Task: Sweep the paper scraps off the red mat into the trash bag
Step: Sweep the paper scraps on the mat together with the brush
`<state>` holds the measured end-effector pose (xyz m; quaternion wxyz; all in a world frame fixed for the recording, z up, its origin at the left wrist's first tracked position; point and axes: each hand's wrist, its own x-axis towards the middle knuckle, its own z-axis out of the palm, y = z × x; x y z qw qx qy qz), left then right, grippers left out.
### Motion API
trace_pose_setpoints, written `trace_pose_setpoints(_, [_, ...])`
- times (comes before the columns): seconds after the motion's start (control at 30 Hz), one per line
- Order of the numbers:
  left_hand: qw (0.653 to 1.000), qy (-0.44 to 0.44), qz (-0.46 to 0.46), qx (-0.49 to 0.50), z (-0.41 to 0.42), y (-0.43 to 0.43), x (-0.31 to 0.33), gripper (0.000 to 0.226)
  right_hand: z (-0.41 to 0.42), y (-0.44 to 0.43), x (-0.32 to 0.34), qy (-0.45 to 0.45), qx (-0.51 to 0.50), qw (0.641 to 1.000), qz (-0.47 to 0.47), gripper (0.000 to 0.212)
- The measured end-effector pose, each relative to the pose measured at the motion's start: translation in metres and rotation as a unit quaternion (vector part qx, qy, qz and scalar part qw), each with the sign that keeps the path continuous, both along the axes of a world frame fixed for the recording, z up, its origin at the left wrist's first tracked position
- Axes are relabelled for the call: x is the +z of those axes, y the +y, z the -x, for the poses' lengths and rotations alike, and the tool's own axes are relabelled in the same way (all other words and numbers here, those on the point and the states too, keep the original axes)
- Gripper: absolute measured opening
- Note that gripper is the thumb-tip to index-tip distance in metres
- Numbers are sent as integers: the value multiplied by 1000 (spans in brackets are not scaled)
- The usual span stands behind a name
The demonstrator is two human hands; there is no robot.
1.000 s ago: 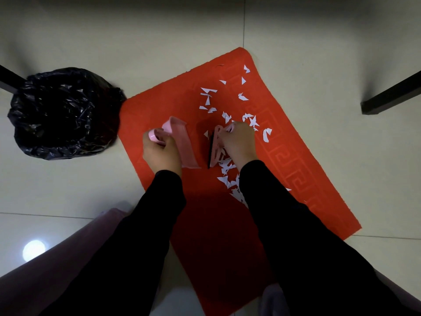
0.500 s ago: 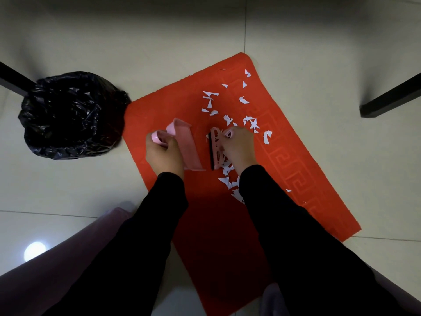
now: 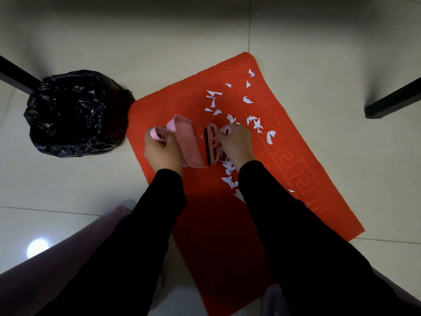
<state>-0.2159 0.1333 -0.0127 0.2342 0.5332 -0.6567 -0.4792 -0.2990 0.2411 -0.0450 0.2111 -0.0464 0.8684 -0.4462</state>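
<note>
A red mat (image 3: 284, 160) lies on the tiled floor with several white paper scraps (image 3: 252, 122) scattered over its far half and more beside my right wrist. My left hand (image 3: 163, 151) grips the handle of a pink dustpan (image 3: 189, 142) resting on the mat. My right hand (image 3: 234, 142) holds a small pink brush (image 3: 211, 144) with black bristles, its edge right against the dustpan's lip. A black trash bag (image 3: 75, 112) stands open on the floor to the left of the mat.
Two dark furniture legs stand on the floor, one at the far left (image 3: 16, 76) behind the bag and one at the right (image 3: 391, 101). A mauve cushioned edge (image 3: 57, 258) lies near my left arm. A light reflects on the tiles (image 3: 37, 247).
The brush in my right hand has moved left across the mat, closing the gap to the dustpan. My left hand and the dustpan have stayed nearly still.
</note>
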Motion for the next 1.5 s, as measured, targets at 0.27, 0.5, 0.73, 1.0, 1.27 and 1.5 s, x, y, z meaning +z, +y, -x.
trace_pose_setpoints(0.27, [1000,0,5,-1,0,0,-4,26,2,6,-14,-59,-65,996,3,28])
trace_pose_setpoints(0.5, [1000,0,5,-4,-1,4,-5,23,-7,13,-15,8,-80,996,-27,47])
trace_pose_setpoints(0.73, [1000,-4,6,-3,-3,3,-8,21,-6,-1,3,-2,-64,998,29,27])
trace_pose_setpoints(1.0, [1000,-8,9,-3,-2,1,-10,23,-9,1,-13,-47,-79,995,24,24])
trace_pose_setpoints(1.27, [1000,-2,-10,-7,-2,8,-7,18,-18,-4,-5,26,-92,995,25,21])
trace_pose_setpoints(1.5, [1000,-10,5,0,-5,8,-3,12,-17,-8,-9,-27,-21,999,19,30])
